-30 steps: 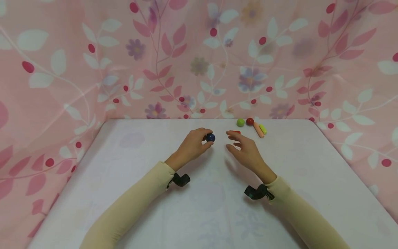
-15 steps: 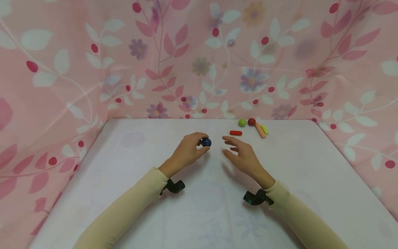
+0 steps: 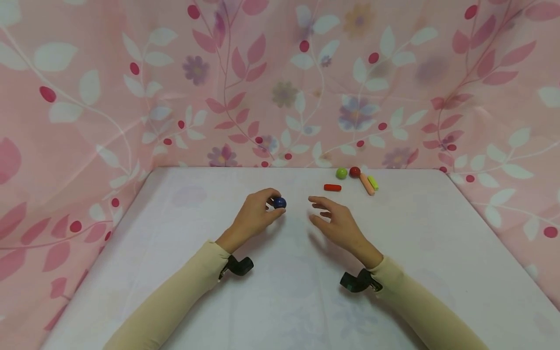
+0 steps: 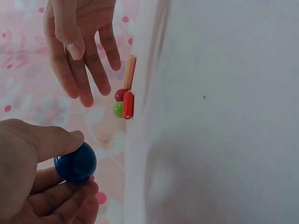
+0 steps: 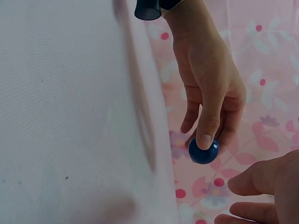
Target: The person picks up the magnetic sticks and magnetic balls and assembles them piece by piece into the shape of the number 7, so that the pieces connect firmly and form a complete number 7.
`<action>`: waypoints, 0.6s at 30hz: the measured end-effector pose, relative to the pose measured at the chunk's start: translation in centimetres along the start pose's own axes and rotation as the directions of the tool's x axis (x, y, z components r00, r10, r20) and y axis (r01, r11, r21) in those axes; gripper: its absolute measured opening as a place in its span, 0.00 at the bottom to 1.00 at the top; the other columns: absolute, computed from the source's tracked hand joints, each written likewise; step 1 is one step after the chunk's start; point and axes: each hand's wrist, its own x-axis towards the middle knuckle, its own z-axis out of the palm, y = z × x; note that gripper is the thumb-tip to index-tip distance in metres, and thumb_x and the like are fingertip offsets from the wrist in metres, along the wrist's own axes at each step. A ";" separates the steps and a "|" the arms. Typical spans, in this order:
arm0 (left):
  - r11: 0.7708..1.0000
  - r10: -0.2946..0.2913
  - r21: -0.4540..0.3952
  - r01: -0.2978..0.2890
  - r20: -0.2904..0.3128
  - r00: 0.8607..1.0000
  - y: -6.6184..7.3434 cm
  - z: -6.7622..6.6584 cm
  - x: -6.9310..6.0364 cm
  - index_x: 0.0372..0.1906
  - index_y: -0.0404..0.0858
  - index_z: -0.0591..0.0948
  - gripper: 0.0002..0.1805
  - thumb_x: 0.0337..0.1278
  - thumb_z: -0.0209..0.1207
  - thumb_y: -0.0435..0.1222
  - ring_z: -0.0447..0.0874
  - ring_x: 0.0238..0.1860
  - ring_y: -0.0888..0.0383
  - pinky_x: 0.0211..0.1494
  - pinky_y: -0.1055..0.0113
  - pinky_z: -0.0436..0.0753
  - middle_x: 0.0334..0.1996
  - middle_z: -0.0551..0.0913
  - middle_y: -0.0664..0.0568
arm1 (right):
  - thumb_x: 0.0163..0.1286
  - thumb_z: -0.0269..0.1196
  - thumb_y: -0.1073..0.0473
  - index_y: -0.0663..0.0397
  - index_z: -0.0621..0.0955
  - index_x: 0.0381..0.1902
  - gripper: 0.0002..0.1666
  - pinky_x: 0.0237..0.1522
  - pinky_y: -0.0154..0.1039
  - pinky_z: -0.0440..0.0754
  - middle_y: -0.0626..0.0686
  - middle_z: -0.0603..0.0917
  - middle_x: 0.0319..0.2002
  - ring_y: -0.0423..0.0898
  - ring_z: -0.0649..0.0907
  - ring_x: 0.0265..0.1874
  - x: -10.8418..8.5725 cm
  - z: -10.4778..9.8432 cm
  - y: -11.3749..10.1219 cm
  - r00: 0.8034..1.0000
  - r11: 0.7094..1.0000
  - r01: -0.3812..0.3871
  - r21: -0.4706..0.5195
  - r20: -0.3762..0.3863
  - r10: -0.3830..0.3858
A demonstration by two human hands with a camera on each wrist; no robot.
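Between thumb and fingers, the left hand (image 3: pixel 255 212) pinches a dark blue ball (image 3: pixel 279 202), held above the table. In the left wrist view the thumb lies on top of the glossy ball (image 4: pixel 75 162), with the fingers beneath it. The right hand (image 3: pixel 342 225) hovers a short way to the right, fingers apart and slightly bent, holding nothing. From the right wrist view, the ball (image 5: pixel 203 151) hangs at the left hand's fingertips, apart from the right hand (image 5: pixel 275 186).
Near the table's back edge lie a red stick (image 3: pixel 332 187), a green ball (image 3: pixel 341 173), a dark red ball (image 3: pixel 355 172), an orange stick (image 3: pixel 367 184) and a yellow-green stick (image 3: pixel 373 183). Floral pink cloth (image 3: pixel 284 73) hangs behind the white table (image 3: pixel 288 301).
The left hand has moved left and nearer the person with the blue ball. The right hand has shifted slightly left and nearer, uncovering the red stick.
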 end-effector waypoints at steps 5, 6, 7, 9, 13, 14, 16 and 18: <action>0.997 -0.059 -0.040 0.059 -0.014 0.998 -0.4 -0.1 -0.3 0.51 0.36 0.83 0.17 0.60 0.73 0.36 0.86 0.40 0.53 0.46 0.58 0.85 0.43 0.87 0.48 | 0.74 0.67 0.64 0.57 0.77 0.70 0.29 0.60 0.55 0.80 0.57 0.79 0.67 0.55 0.80 0.63 0.3 0.4 0.0 1.000 1.000 -0.018 0.000 0.021 0.018; 0.996 -0.072 -0.048 0.071 -0.016 0.997 -0.5 -0.1 -0.3 0.51 0.36 0.83 0.17 0.60 0.73 0.36 0.86 0.40 0.53 0.47 0.58 0.86 0.43 0.87 0.48 | 0.74 0.67 0.64 0.57 0.77 0.71 0.29 0.60 0.55 0.80 0.57 0.79 0.67 0.55 0.80 0.63 0.5 0.6 0.0 0.999 1.000 -0.022 -0.002 0.026 0.022; 0.995 -0.081 -0.054 0.080 -0.018 0.997 -0.5 -0.1 -0.4 0.51 0.36 0.83 0.17 0.59 0.73 0.36 0.86 0.40 0.53 0.47 0.57 0.86 0.43 0.87 0.47 | 0.74 0.67 0.64 0.57 0.76 0.71 0.29 0.60 0.55 0.80 0.57 0.79 0.67 0.55 0.80 0.63 0.6 0.7 0.0 0.999 1.000 -0.025 -0.004 0.031 0.025; 0.993 -0.099 -0.060 0.097 -0.021 0.995 -0.8 0.0 -0.4 0.51 0.35 0.83 0.18 0.58 0.74 0.35 0.86 0.42 0.52 0.49 0.56 0.85 0.44 0.87 0.45 | 0.74 0.67 0.64 0.58 0.76 0.71 0.29 0.60 0.55 0.80 0.58 0.79 0.67 0.55 0.80 0.63 0.8 1.0 0.0 0.999 1.000 -0.028 -0.011 0.039 0.028; 0.990 -0.129 -0.060 0.127 -0.028 0.991 -1.6 0.2 -0.4 0.50 0.34 0.82 0.18 0.57 0.73 0.34 0.87 0.43 0.52 0.50 0.56 0.85 0.45 0.87 0.44 | 0.74 0.66 0.63 0.59 0.76 0.71 0.29 0.60 0.54 0.80 0.59 0.79 0.66 0.55 0.80 0.63 1.3 1.6 -0.1 0.998 0.999 -0.040 -0.008 0.055 0.040; 0.989 -0.133 -0.062 0.131 -0.029 0.991 -1.7 0.2 -0.4 0.50 0.34 0.81 0.18 0.57 0.73 0.34 0.87 0.43 0.52 0.50 0.56 0.85 0.44 0.87 0.43 | 0.74 0.66 0.63 0.59 0.76 0.71 0.29 0.60 0.54 0.80 0.59 0.79 0.66 0.55 0.80 0.63 1.4 1.8 -0.2 0.997 0.999 -0.045 -0.008 0.059 0.046; 0.989 -0.133 -0.069 0.130 -0.032 0.991 -2.2 0.2 -0.4 0.50 0.34 0.81 0.18 0.57 0.73 0.33 0.87 0.43 0.51 0.51 0.56 0.85 0.45 0.86 0.43 | 0.75 0.65 0.62 0.60 0.76 0.71 0.29 0.60 0.54 0.79 0.59 0.79 0.66 0.55 0.80 0.63 1.5 2.1 -0.2 0.996 0.998 -0.055 -0.007 0.070 0.056; 0.990 -0.123 -0.078 0.120 -0.032 0.992 -2.7 0.3 -0.3 0.52 0.34 0.81 0.18 0.57 0.73 0.31 0.87 0.43 0.51 0.51 0.57 0.85 0.45 0.86 0.44 | 0.74 0.66 0.62 0.60 0.76 0.71 0.29 0.60 0.54 0.80 0.59 0.80 0.66 0.55 0.80 0.63 1.7 2.4 -0.3 0.995 0.998 -0.065 -0.005 0.080 0.065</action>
